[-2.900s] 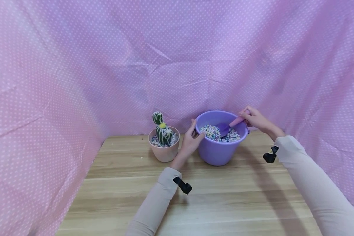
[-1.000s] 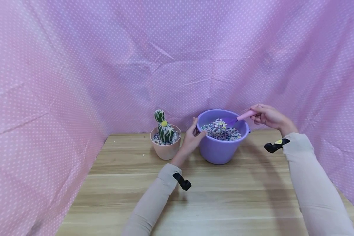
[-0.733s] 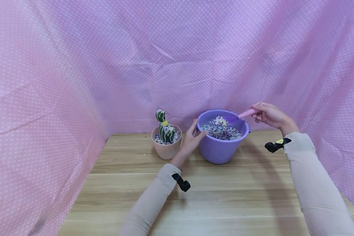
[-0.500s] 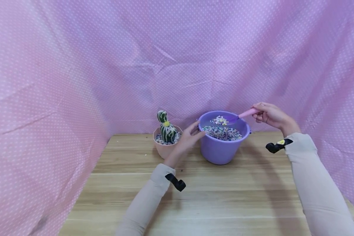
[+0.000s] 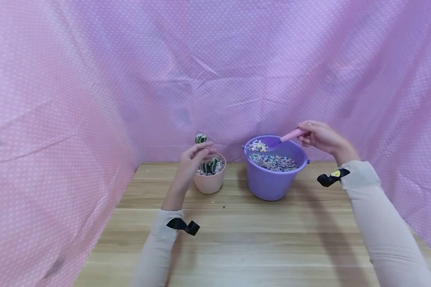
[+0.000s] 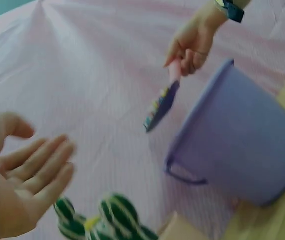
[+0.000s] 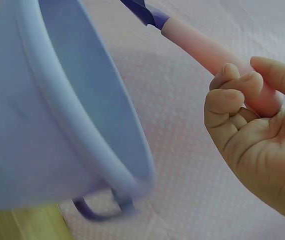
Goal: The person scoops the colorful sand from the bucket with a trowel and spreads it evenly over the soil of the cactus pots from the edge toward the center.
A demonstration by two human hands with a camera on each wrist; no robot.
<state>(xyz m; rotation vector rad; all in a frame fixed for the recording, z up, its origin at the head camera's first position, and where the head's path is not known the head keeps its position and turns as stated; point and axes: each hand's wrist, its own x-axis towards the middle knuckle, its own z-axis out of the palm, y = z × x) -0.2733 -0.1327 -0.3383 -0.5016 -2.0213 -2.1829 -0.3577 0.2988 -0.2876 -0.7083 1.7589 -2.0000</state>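
My right hand [image 5: 321,137] grips the pink handle of a small purple-bladed trowel [image 5: 291,135], also plain in the right wrist view. A heap of pale, multicoloured pebbles [image 5: 257,146] lies on the blade, over the left rim of a purple bucket [image 5: 273,185]. More pebbles [image 5: 274,163] fill part of the bucket. My left hand [image 5: 193,161], fingers extended and holding nothing, is beside the striped green cactus [image 5: 210,165] and hides part of it in the head view. The cactus stands in pebbles inside a peach pot [image 5: 209,184].
Everything stands on a wooden table [image 5: 244,247]. A pink polka-dot cloth [image 5: 230,79] hangs behind it and along both sides. Two tiny loose pebbles [image 5: 224,207] lie in front of the pot. Black wrist mounts [image 5: 183,226] sit on both sleeves.
My left hand has let go of the bucket's rim and moved left to the cactus. The trowel has come up out of the bucket's pebbles with a load and shifted left.
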